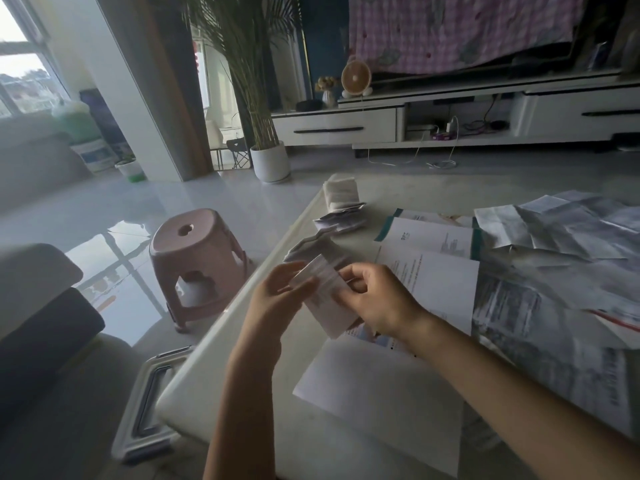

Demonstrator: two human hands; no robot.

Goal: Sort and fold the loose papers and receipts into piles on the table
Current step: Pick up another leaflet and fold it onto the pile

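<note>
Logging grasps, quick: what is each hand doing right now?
Left hand: pinching the folded receipt.
Right hand: gripping the same receipt.

Forearms angle up from the bottom edge and meet mid-frame, left hand [277, 299] and right hand [379, 301] both pinching one paper slip [330, 315], fingers curled.

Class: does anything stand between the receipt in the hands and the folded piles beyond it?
Nothing visible does. The left hand and right hand hold the receipt above the table, and the nearest folded pile lies just beyond it.
</note>
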